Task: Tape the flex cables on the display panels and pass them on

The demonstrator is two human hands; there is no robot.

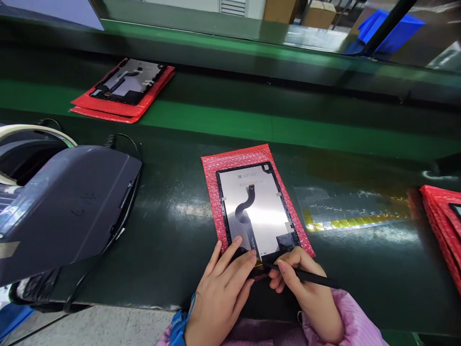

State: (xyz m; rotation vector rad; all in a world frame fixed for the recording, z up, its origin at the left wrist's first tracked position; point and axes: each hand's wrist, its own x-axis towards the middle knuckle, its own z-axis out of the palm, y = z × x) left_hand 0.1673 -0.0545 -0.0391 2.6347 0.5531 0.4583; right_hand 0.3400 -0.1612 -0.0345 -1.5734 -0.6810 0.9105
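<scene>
A display panel (230,192) lies back side up on a red bubble-wrap bag (212,192) on the dark green bench. A black flex cable (248,199) curves down its silvery back to the lower edge. My left hand (225,288) rests with fingers stretched over the panel's lower left part, the fingertips by the cable's lower end. Between the fingers of my right hand (306,283) is a slim black pointed tool (313,277). Its tip is at the panel's lower edge, beside a small amber strip (258,263) that my left fingertips partly cover.
Another display panel (139,79) lies on red bags at the back left. A grey machine (68,206) with a tape roll and a black cord stands at left. To the right are a clear sheet with yellow tape pieces (345,223) and stacked red bags (439,226).
</scene>
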